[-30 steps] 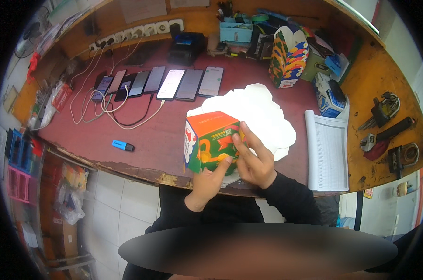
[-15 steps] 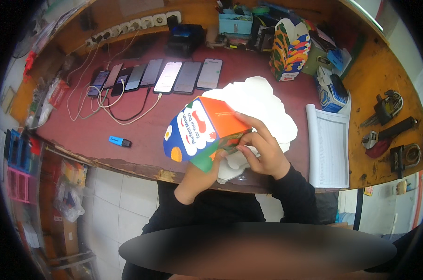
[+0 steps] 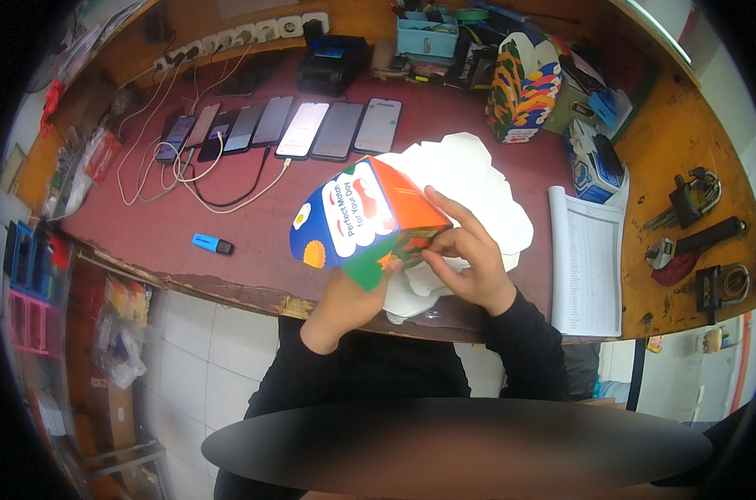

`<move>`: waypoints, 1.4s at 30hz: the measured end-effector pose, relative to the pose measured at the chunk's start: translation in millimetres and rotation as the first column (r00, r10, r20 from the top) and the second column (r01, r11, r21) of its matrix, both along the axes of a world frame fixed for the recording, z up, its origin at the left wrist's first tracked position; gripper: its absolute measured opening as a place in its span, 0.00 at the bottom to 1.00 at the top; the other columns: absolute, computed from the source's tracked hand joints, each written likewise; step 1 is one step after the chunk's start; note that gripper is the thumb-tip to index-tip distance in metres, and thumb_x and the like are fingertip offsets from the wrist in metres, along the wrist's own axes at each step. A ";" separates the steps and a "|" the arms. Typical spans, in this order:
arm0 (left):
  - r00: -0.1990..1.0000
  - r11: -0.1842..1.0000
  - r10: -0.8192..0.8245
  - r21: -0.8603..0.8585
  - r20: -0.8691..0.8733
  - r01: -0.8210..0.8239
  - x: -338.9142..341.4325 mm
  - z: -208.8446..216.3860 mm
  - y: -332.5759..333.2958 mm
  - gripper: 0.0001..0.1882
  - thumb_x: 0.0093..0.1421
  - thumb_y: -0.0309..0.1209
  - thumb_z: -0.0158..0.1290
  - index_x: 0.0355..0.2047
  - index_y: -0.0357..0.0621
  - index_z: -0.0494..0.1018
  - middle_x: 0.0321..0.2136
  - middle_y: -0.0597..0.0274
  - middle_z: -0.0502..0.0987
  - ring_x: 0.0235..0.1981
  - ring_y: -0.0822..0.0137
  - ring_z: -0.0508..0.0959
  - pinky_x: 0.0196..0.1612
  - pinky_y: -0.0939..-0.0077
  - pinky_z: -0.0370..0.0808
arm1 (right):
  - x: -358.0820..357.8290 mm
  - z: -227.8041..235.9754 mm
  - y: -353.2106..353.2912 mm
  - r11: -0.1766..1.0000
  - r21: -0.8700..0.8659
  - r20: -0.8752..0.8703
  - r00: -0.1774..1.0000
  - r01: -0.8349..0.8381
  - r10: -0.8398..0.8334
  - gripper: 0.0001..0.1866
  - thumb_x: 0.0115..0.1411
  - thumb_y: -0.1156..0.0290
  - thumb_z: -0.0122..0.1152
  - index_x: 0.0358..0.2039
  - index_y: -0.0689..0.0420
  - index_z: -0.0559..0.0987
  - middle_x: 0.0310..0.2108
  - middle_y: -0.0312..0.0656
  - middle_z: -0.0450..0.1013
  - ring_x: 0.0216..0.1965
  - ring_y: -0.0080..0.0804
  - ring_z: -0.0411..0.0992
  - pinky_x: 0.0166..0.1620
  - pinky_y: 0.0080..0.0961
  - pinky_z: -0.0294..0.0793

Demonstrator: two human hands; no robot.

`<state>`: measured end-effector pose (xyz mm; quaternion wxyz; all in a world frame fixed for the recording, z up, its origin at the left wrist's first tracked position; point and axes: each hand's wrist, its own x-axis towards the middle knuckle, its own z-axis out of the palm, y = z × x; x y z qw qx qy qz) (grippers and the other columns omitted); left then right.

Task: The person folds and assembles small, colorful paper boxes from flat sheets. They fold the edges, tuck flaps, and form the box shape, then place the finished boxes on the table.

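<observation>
A folded paper food carton [image 3: 407, 198], orange, dark blue and green with white printed patches, lies tilted on its side above the table's near edge. My left hand [image 3: 351, 304] grips it from below, with the fingers partly hidden behind the carton. At its right end, my right hand [image 3: 476, 262] pinches the bottom flaps between thumb and fingers, the index finger lying along the orange panel. Beneath and behind the carton spreads a stack of flat white carton blanks [image 3: 478, 179], its near part showing under my hands.
Several phones [image 3: 303, 131] with charging cables lie at the back left, near a blue highlighter [image 3: 213, 244]. Nested printed cartons [image 3: 524, 92] stand at the back right. On the right are a paper pad [image 3: 586, 267], a blue box [image 3: 590, 167], padlocks [image 3: 720, 287] and a wrench [image 3: 695, 237].
The carton has turned slightly, its printed face showing more upright. My right fingers have shifted a little at the flaps. The whole view has moved slightly.
</observation>
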<state>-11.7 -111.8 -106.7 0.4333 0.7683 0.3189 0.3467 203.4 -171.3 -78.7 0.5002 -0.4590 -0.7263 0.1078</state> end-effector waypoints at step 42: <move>0.885 0.834 -0.332 -0.337 0.326 0.438 -34.6 93.7 46.6 0.27 0.49 0.20 0.72 0.47 0.44 0.72 0.38 0.68 0.79 0.41 0.73 0.80 0.45 0.76 0.77 | 21.7 107.6 -7.8 0.946 -0.126 0.339 0.883 -0.299 0.324 0.11 0.59 0.60 0.69 0.35 0.53 0.80 0.69 0.50 0.65 0.75 0.59 0.50 0.72 0.56 0.50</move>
